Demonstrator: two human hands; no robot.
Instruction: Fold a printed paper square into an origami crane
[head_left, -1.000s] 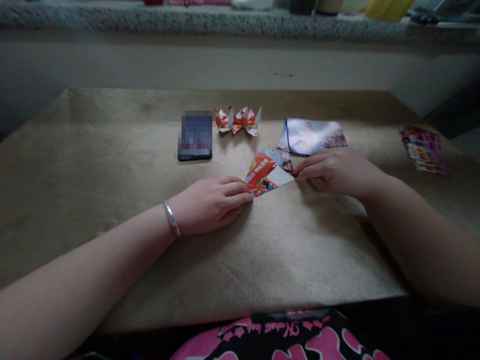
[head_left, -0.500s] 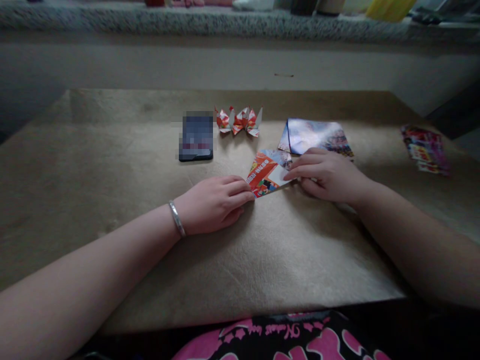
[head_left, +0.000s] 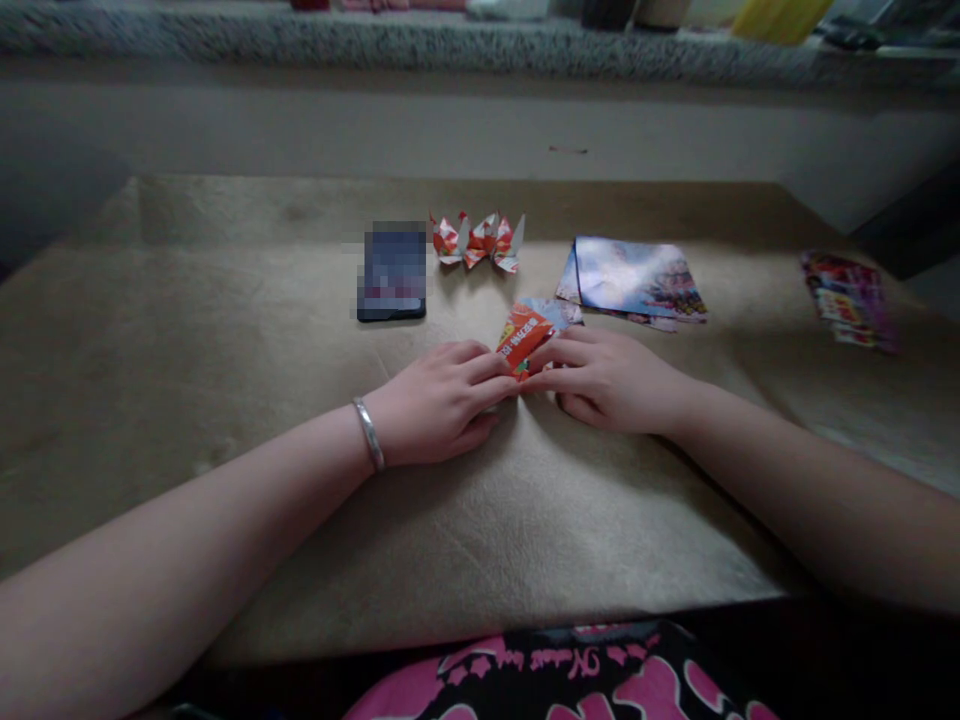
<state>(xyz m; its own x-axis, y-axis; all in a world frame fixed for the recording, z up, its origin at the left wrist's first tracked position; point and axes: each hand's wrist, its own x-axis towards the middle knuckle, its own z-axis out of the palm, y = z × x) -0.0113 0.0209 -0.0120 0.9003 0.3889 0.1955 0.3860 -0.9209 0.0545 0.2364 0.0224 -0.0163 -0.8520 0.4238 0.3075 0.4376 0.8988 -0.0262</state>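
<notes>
A folded piece of printed red and white paper [head_left: 526, 335] lies on the tan table cover [head_left: 225, 330] in front of me. My left hand [head_left: 442, 400], a silver bracelet on its wrist, presses its fingertips on the paper's near corner. My right hand [head_left: 604, 380] lies over the paper's right part, its fingers pressed together on it. The fingertips of both hands meet at the paper's lower edge. Much of the paper is hidden beneath my right hand.
Beyond my hands lie a dark phone [head_left: 391, 272], a small folded red and white paper figure [head_left: 478, 240] and a bluish printed sheet [head_left: 634, 278]. Another colourful sheet [head_left: 847, 298] lies far right. A speckled ledge [head_left: 420, 45] with several items runs along the back.
My right hand has slid left across the paper, folding its right corner over until the fingertips meet my left hand. The left hand has barely moved.
</notes>
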